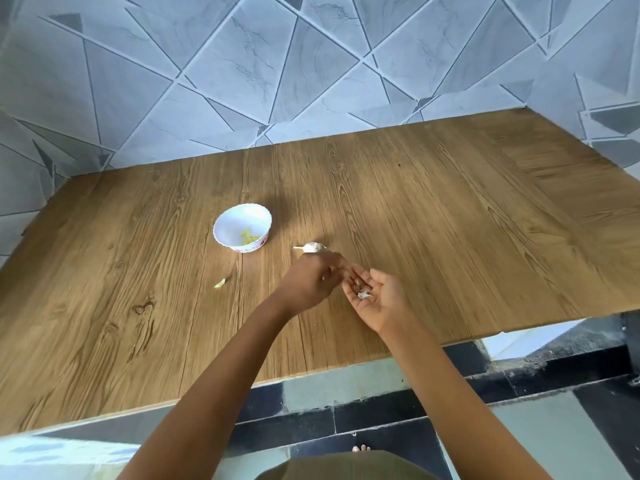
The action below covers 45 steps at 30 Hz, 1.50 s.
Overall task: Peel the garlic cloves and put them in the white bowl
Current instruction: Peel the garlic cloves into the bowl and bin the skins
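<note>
Bowl (228, 226) holds peeled yellow cloves (250, 238); right hand (381, 301) cups garlic bits (362, 293).

On the left hand (308, 284) the fingertips (337, 269) are smeared by motion where they meet the right hand (379, 297), so whether they pinch anything cannot be told. The pale scraps (362, 293) lying in that upturned palm are too small to tell as skin or clove. Left of the hands, a small greenish piece (220, 283) is equally unclear. Beyond them, the yellowish contents (248, 237) of the white bowl (230, 225) cannot be counted. Both forearms run off the lower edge.
</note>
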### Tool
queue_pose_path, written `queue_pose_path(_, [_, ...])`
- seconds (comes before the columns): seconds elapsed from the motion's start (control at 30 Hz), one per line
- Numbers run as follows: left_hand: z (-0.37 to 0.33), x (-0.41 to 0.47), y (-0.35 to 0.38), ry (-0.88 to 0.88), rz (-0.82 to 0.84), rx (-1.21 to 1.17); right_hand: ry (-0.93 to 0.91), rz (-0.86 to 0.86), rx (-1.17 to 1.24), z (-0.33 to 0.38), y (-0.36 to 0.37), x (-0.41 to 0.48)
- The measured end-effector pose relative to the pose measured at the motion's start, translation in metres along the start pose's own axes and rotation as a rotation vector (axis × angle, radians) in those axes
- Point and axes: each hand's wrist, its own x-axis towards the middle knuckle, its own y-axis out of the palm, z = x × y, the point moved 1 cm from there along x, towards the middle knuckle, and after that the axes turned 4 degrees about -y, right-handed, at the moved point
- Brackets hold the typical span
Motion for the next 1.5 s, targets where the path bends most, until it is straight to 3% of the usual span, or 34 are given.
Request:
queue_pose_path(0.13, [-0.01, -0.006, 0.002, -0.079, 0.008, 0.304, 0.029, 0.03, -0.026, -0.008, 0.009, 0.002])
queue_pose_path(0.27, [-0.004, -0.014, 0.001, -0.202, -0.153, 0.126, 0.059, 0.039, -0.05, -0.013, 0.014, 0.006])
queue_pose_path(0.47, [0.016, -0.036, -0.014, -0.315, -0.269, -0.205, 0.12, 0.07, -0.118, -0.025, 0.024, 0.006])
queue_pose_path(0.73, [0.044, -0.134, -0.041, -0.677, -0.612, -0.335, 0.302, 0.17, -0.387, -0.092, 0.054, 0.005])
queue_pose_path(0.93, [0.055, -0.256, -0.061, -0.992, -0.897, -0.376, 0.573, 0.314, -0.591, -0.187, 0.08, -0.02])
queue_pose_path(1.1, [0.062, -0.348, -0.07, -1.124, -1.075, -0.4, 0.763, 0.397, -0.72, -0.284, 0.087, -0.055])
queue_pose_path(1.3, [0.101, -0.464, -0.067, -1.296, -1.185, -0.432, 0.97, 0.351, -0.865, -0.424, 0.059, -0.088])
queue_pose_path(1.5, [0.186, -0.563, -0.049, -1.474, -1.29, -0.578, 0.975, 0.287, -0.895, -0.555, 0.018, -0.084])
